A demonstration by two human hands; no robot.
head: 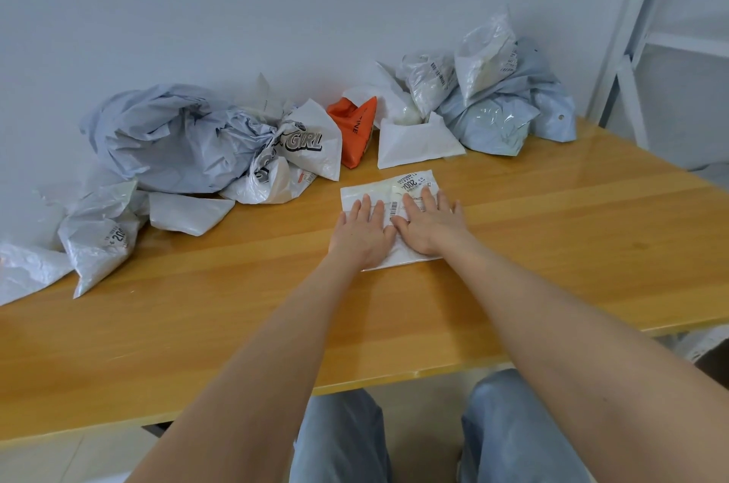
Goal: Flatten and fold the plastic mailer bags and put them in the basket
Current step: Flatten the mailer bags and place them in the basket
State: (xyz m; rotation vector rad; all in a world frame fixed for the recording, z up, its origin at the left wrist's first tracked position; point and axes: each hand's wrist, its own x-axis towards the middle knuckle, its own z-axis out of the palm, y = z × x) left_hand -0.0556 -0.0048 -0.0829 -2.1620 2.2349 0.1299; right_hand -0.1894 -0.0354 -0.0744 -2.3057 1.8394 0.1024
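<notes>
Both my hands lie flat on one white mailer [365,193] in the middle of the desk [552,230]. Their fingers are straight and spread, palms down, nothing gripped. My left hand [363,232] presses the plain left half. My right hand [428,226] covers the half with the shipping label [410,182]. The two sit side by side, thumbs meeting or nearly meeting over the bag's middle line.

The mailer lies straight ahead of me, directly under both palms, so neither hand is nearer than the other. The only bare strip of it runs beyond my fingertips, on the side away from me. Its far edge goes left to right, tilted a little up toward the right. The bag looks close to square from here, and I cannot tell for certain which way its long axis runs. I judge the flattening nearly done. The fold that follows likely turns on that middle line between my thumbs: one hand pins while the other brings its half across.

The remaining bags wait along the wall [276,9], well apart from my hands. A grey crumpled bag [169,139] heads the heap to my left. An orange bag [353,131] stands almost straight past the mailer, and another heap [493,103] sits to the right. I see no basket anywhere in view, so I cannot say which way the folded bag must travel.
</notes>
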